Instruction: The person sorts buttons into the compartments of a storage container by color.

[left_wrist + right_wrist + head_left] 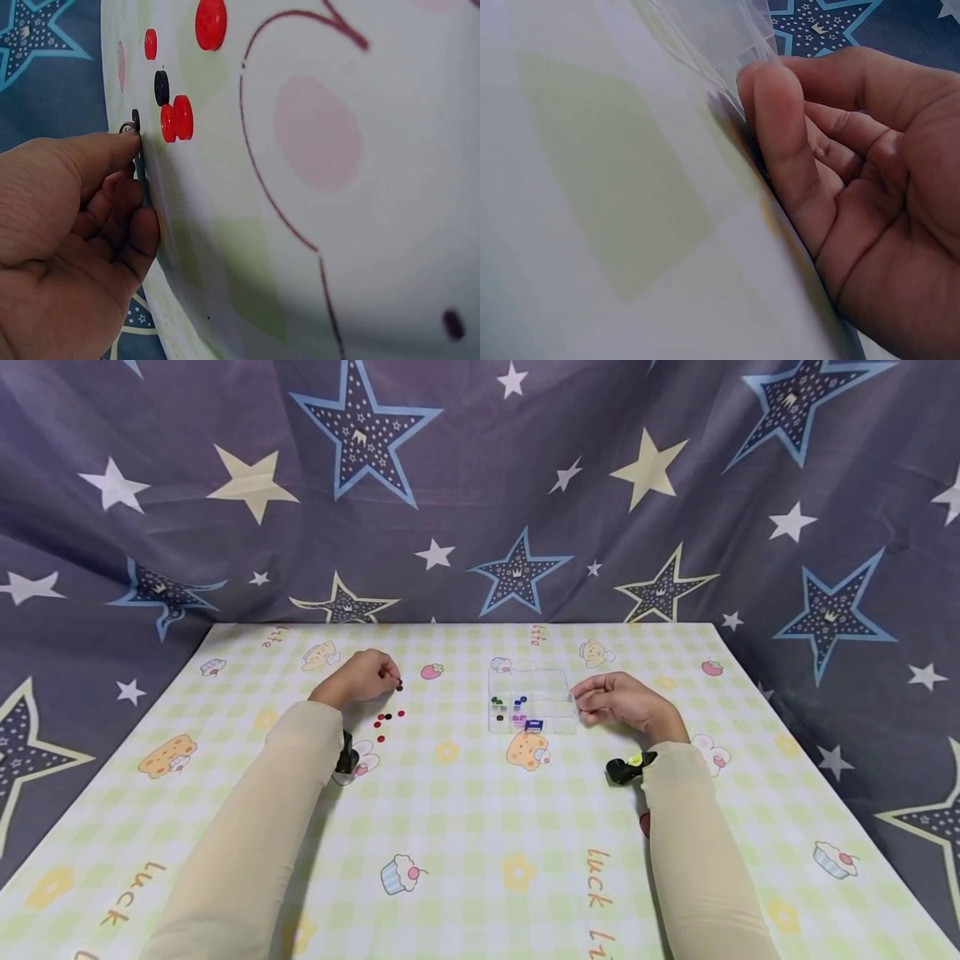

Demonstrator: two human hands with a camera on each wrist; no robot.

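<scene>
Pinching a small black button (400,686) at the fingertips, the left hand (363,675) sits left of centre in the frame, fingers curled, with the clear compartment box (551,683) well off to its right across the patterned surface (465,827). The button is round, so no long axis shows. Nearer the box is the right hand (622,700), whose fingers grip its right edge. Both forearms slant inward from the lower corners, the left fingers pointing right, the right ones left. Loose red buttons (381,739) lie just below the left fingertips; coloured pieces (519,719) occupy box compartments.
</scene>
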